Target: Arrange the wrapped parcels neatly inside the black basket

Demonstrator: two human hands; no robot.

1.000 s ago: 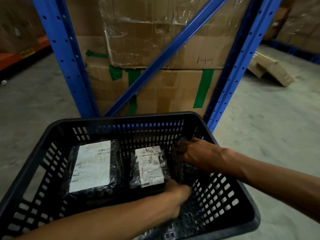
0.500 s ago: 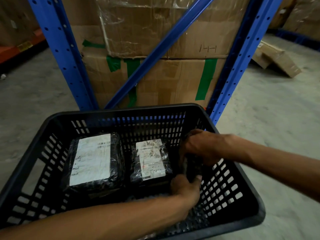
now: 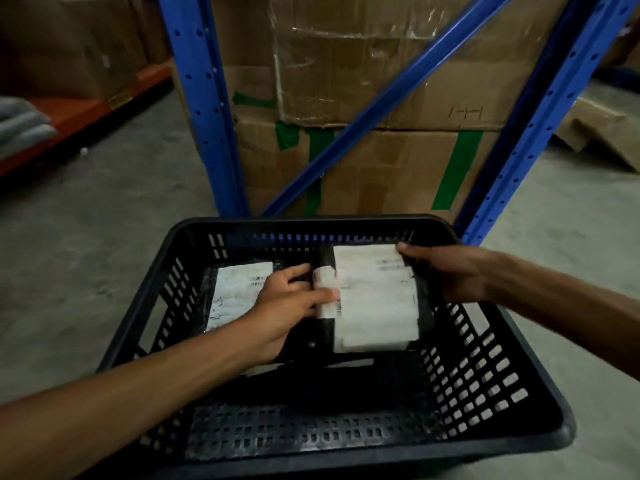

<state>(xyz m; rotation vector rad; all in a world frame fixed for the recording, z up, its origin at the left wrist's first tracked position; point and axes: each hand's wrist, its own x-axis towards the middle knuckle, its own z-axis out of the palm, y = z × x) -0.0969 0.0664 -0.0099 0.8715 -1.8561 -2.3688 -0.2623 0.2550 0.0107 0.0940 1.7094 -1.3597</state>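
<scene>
A labelled parcel lies flat at the left of the black basket. The left hand grips the near edge of a larger parcel and the right hand its far corner. Best lowered level beside the first, label up, edges squared to the basket wall.

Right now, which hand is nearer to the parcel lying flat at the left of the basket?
Left. The left hand overlaps that flat parcel at its right edge; the right hand grips the lifted parcel on its far side.
</scene>
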